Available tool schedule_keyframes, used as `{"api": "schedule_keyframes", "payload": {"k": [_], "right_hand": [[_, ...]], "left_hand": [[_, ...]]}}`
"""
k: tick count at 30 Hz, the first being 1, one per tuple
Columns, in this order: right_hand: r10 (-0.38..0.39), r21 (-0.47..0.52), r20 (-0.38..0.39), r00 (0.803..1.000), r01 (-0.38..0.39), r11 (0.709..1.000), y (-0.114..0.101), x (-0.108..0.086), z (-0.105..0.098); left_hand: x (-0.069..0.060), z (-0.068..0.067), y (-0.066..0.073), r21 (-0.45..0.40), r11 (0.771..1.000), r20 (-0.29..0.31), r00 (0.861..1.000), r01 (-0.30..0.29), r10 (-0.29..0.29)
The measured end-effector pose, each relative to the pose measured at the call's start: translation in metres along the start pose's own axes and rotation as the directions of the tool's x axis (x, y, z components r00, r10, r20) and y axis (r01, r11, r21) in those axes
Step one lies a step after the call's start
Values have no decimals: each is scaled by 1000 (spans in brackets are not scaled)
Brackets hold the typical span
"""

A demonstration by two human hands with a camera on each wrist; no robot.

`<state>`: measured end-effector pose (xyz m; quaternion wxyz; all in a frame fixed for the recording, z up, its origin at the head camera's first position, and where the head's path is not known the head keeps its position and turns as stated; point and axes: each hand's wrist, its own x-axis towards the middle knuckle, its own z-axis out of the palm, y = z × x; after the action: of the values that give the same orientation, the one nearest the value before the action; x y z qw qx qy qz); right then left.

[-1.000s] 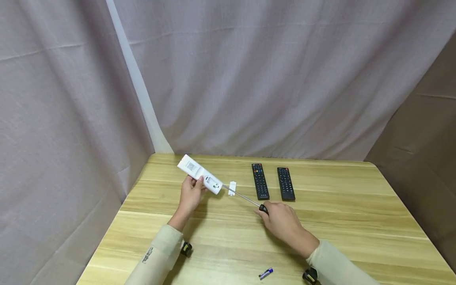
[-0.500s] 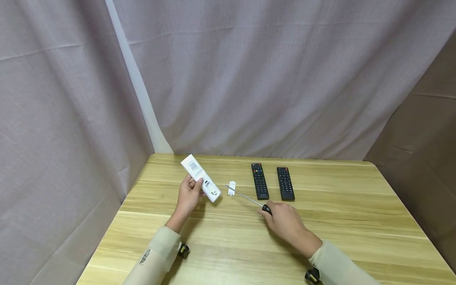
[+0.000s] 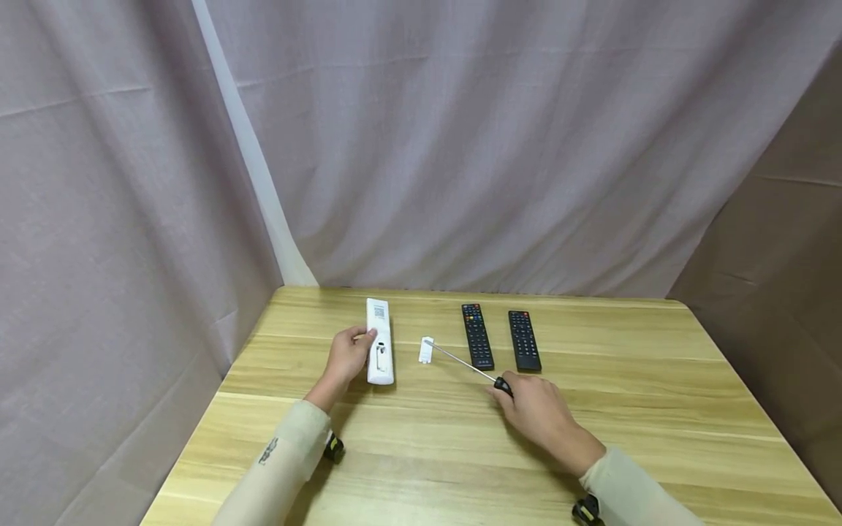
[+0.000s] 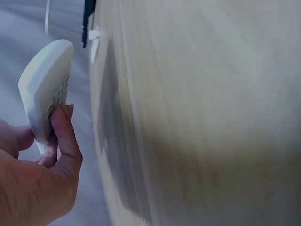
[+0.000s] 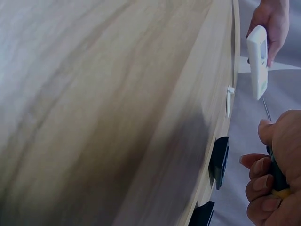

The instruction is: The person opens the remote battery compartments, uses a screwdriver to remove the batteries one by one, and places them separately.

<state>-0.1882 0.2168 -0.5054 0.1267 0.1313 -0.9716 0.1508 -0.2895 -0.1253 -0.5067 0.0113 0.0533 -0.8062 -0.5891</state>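
My left hand [image 3: 345, 356] pinches a white remote control [image 3: 378, 325] above the table, its back turned up and its battery compartment uncovered. In the left wrist view, thumb and fingers hold the remote [image 4: 44, 77] by its sides, the keys facing away to the right. A screwdriver [image 3: 463, 362] is gripped in my right hand [image 3: 536, 409]; its black handle is mostly covered by the fingers. Its thin metal shaft points left, the tip apart from the remote and overlapping the white battery cover [image 3: 426, 352] in the head view. Whether tip and cover touch, I cannot tell.
Two black remote controls, one longer [image 3: 478, 336] and one shorter [image 3: 524, 341], lie face up right of the battery cover. The wooden table [image 3: 421, 453] ends at a grey curtain [image 3: 460, 161] behind.
The white remote has swung from slanted to nearly upright in the head view and moved away from the screwdriver tip. My right hand drew back slightly rightward. A battery near the front has left view.
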Motion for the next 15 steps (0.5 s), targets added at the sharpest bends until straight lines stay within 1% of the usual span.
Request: {"api": "schedule_keyframes", "payload": {"k": [3,6,8,11,15], "right_hand": [[6,0,-2,1000,-6,1000,2,0,-2],[18,5,-1,1000,-18,1000,3,-1,-3],[21,3,-8,1000,-21,1000,3,0,-5],[22,2,-21,1000,-22,1000,3,0,-7],[23,9,-18,1000,-22,1000,3,-1,-9]], "left_hand": [[9,0,0,73,997,16,1000,-20,19],[19,0,1,146,989,41,999,-34,28],[26,1,2,175,984,60,998,-38,28],[36,4,1,172,985,98,995,-23,6],[43,8,-1,150,988,146,988,26,-48]]}}
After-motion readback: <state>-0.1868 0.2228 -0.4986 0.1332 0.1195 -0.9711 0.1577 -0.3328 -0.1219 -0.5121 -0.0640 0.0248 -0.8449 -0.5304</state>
